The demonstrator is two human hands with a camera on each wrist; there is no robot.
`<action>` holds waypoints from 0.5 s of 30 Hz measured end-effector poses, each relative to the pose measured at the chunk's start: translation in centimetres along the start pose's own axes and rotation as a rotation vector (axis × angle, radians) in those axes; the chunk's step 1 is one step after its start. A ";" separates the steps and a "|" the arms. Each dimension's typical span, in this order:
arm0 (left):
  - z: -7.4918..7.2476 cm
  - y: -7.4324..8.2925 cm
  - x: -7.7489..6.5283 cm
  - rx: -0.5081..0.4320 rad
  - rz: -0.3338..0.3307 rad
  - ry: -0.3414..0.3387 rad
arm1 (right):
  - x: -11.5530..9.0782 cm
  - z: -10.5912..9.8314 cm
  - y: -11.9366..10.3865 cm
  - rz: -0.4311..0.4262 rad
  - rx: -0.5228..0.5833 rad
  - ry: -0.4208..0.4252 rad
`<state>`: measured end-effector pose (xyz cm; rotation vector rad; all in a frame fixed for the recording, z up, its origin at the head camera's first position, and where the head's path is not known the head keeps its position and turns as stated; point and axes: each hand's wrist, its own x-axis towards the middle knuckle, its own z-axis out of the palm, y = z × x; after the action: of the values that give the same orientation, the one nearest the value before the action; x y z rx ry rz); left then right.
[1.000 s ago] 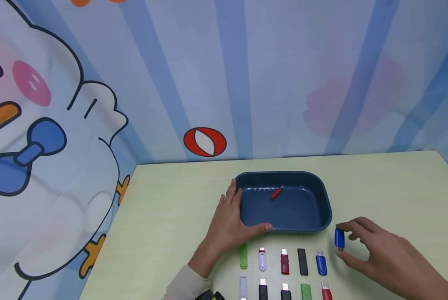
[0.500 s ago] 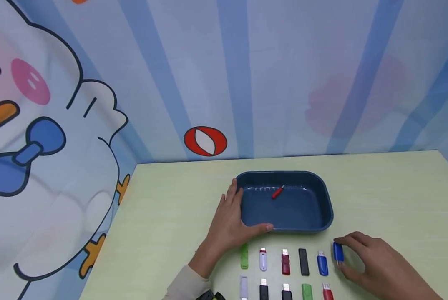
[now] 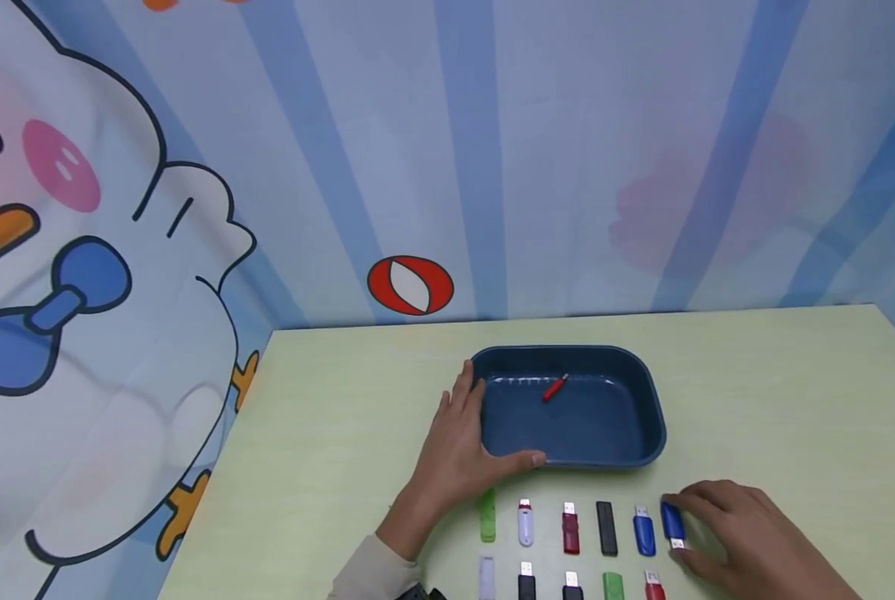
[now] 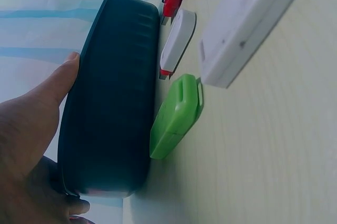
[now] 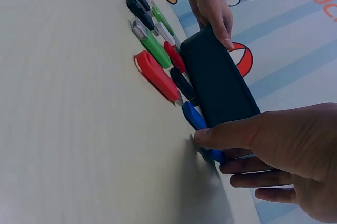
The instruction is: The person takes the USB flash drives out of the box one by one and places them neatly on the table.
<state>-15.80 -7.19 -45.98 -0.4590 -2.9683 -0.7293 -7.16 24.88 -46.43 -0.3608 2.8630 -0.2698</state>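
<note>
My right hand pinches a blue USB stick between thumb and fingers, low over the table at the right end of the upper row of sticks. Its metal plug points toward me. Just left of it lies another blue USB stick. In the right wrist view the thumb and fingers partly cover the pinched stick. My left hand holds the near left corner of a dark blue tray, thumb along the front rim and fingers along the left side. A small red stick-like piece lies inside the tray.
Two rows of USB sticks lie before the tray, among them a green one, a dark red one, a black one and a red one. A printed cloth wall stands behind the pale table.
My right hand has come down and toward me with the blue USB stick, from beside the tray's corner to the end of the upper row. The left hand and tray stay in place.
</note>
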 end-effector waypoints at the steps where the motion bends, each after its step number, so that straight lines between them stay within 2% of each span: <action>1: 0.0 0.0 0.0 0.001 0.001 0.001 | 0.0 0.1 0.0 -0.001 -0.003 -0.004; 15: -0.2 0.0 -0.1 -0.003 0.007 0.007 | -0.1 0.6 0.3 -0.044 -0.033 0.014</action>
<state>-15.74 -7.34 -45.84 -0.4654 -2.9576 -0.7340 -6.97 25.13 -47.02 -0.4301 2.8794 -0.2342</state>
